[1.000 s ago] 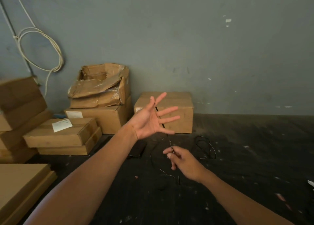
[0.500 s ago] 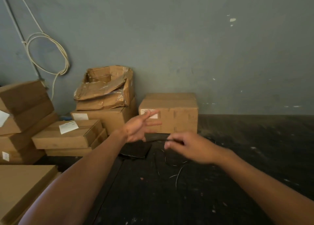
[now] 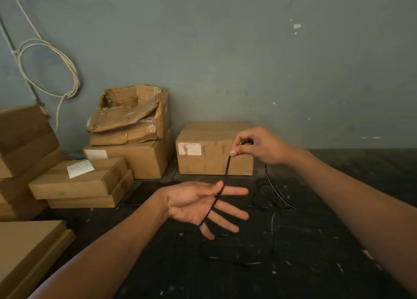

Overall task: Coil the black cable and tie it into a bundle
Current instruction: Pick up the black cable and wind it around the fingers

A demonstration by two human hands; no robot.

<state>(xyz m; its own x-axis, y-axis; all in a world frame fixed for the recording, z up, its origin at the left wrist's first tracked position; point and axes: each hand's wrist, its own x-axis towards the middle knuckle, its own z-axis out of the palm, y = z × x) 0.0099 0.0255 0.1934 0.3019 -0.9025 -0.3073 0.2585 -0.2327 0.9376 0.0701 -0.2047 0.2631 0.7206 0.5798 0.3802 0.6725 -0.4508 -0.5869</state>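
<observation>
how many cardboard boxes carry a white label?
3: the box behind the hands, the box under the torn carton, the flat box at left. Others may be hidden.

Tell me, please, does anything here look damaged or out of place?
Yes: the top cardboard box in the stack by the wall is crushed and torn open, its flaps crumpled. The other boxes look intact.

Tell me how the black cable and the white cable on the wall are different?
The black cable is thin, dark and loose, draped across the left hand and pinched by the right hand. The white cable is thicker, pale and hangs coiled. Both make loops.
</observation>
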